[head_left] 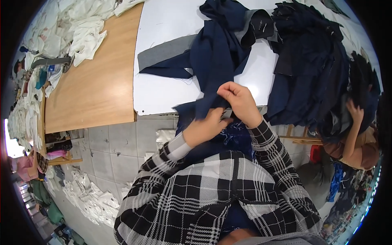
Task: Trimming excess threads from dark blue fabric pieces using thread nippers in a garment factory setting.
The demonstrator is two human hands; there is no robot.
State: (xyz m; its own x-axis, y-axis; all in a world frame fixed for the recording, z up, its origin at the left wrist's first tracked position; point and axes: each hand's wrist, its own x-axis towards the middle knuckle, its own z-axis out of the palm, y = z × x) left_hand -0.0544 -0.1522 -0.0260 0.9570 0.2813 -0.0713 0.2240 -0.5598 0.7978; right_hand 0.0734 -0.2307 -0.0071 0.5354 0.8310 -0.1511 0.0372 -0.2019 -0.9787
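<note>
Navy cloth draped off white table edge, lower end pinched in both hands. Left hand clenched on cloth from below; right hand gripping it just above, hands touching. Dark pile to the right, another person's hand against it. White scraps on wooden table.
</note>
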